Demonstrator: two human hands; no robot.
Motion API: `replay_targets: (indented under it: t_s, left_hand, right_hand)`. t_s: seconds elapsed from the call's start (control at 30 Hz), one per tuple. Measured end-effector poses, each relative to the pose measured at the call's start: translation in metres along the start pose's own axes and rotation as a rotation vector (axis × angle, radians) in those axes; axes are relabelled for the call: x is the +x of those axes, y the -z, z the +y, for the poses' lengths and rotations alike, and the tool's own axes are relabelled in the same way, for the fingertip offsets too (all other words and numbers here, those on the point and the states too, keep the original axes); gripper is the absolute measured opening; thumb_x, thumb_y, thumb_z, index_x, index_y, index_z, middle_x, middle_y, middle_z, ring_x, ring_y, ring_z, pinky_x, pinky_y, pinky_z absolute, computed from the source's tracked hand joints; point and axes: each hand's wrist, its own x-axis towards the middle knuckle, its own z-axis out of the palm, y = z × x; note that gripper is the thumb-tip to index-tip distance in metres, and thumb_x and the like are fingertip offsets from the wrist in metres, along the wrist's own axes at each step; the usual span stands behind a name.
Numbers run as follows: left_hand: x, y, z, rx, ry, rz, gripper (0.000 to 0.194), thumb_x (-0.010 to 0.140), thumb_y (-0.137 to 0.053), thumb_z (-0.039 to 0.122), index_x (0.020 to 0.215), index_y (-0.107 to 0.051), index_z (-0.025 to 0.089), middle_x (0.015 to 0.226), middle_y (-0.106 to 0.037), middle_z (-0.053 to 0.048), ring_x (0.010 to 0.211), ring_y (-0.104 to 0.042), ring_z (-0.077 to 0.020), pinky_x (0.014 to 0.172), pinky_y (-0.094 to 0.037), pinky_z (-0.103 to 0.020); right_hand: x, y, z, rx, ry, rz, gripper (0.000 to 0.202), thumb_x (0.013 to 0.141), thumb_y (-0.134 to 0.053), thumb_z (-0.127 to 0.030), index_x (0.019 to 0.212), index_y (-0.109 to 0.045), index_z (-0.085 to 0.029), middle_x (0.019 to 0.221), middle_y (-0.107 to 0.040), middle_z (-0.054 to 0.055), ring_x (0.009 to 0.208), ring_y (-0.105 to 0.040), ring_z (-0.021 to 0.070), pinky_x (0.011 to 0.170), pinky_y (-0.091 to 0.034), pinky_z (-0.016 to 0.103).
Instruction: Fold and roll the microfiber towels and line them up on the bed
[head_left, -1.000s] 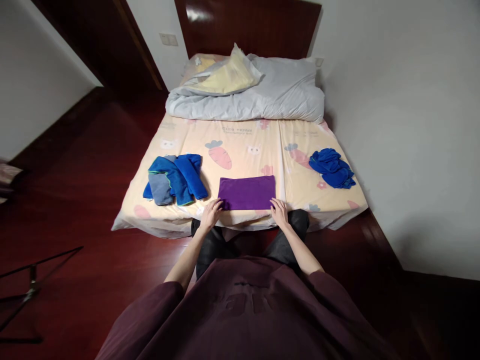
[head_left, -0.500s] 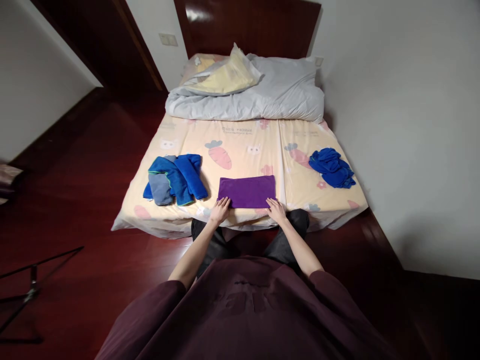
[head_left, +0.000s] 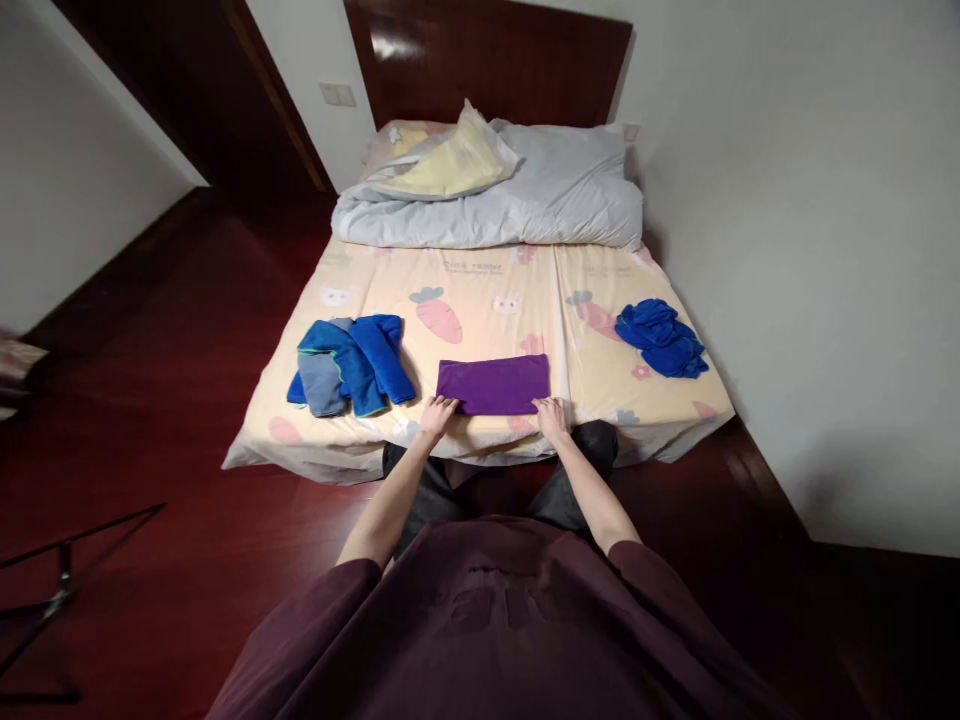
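A purple towel (head_left: 493, 385), folded into a flat rectangle, lies near the front edge of the bed. At its near left corner, my left hand (head_left: 437, 413) has its fingers curled over the cloth and closed on it. My right hand (head_left: 551, 414) pinches the near right corner in the same way. To the left lie several folded towels, among them a blue one (head_left: 384, 355) and a grey one (head_left: 322, 385), partly overlapping. On the right is a crumpled heap of blue cloth (head_left: 660, 338).
The bed (head_left: 480, 310) has a carrot-print sheet. A grey quilt (head_left: 562, 190) is bunched at the headboard (head_left: 495, 60). On the floor at left stand black tripod legs (head_left: 60, 590). A white wall (head_left: 810, 300) rises close on the right.
My fingers lay flatter on the towel's near corners before; now they are curled in and gripping its edge. The towel has barely moved. The view has tilted slightly.
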Motion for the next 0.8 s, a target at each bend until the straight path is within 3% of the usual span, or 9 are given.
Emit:
replay_targets:
  t_s: [0.2,0.33,0.47,0.63,0.8]
  left_hand:
    - [-0.009,0.004,-0.005,0.031,-0.051,-0.021,0.043,0.097,-0.045,0.010,0.134,-0.065,0.018,0.117,-0.074,-0.018,0.113,-0.062,-0.0324,0.100,-0.041,-0.045]
    - [-0.008,0.004,-0.007,-0.003,-0.058,-0.016,0.042,0.095,-0.046,0.011,0.130,-0.068,0.017,0.112,-0.075,-0.018,0.110,-0.063,-0.0325,0.101,-0.043,-0.046]
    - [-0.007,0.005,-0.023,-0.118,-0.061,0.008,0.041,0.088,-0.054,0.013,0.124,-0.072,0.017,0.116,-0.075,-0.017,0.112,-0.065,-0.0315,0.105,-0.045,-0.045]
    - [-0.018,-0.004,-0.043,-0.475,0.062,0.060,0.032,0.084,-0.069,0.038,0.109,-0.077,0.019,0.106,-0.078,-0.012,0.101,-0.070,-0.0307,0.092,-0.054,-0.040]
    - [-0.031,-0.019,-0.040,-0.799,0.284,0.217,0.042,0.081,-0.068,0.052,0.105,-0.075,0.017,0.100,-0.078,-0.011,0.090,-0.071,-0.0261,0.081,-0.057,-0.036]
  right_hand:
    - [-0.004,0.011,0.006,-0.006,0.012,-0.032,0.048,0.095,-0.050,-0.005,0.133,-0.073,-0.024,0.131,-0.075,0.008,0.124,-0.063,0.0209,0.112,-0.037,0.035]
    - [-0.005,0.014,0.009,-0.003,0.022,-0.044,0.044,0.095,-0.056,-0.008,0.132,-0.074,-0.023,0.127,-0.076,0.010,0.120,-0.066,0.0222,0.113,-0.038,0.035]
    - [-0.006,0.013,0.019,0.061,0.017,-0.053,0.038,0.094,-0.064,-0.014,0.129,-0.076,-0.023,0.121,-0.078,0.011,0.117,-0.070,0.0249,0.111,-0.043,0.036]
    - [-0.009,-0.001,0.035,0.373,-0.088,0.035,0.027,0.090,-0.072,-0.023,0.116,-0.079,-0.024,0.115,-0.080,0.008,0.109,-0.074,0.0261,0.102,-0.055,0.037]
    - [-0.012,-0.024,0.045,0.722,-0.196,0.235,0.026,0.081,-0.076,-0.036,0.100,-0.077,-0.018,0.102,-0.080,0.010,0.096,-0.075,0.0270,0.090,-0.059,0.038]
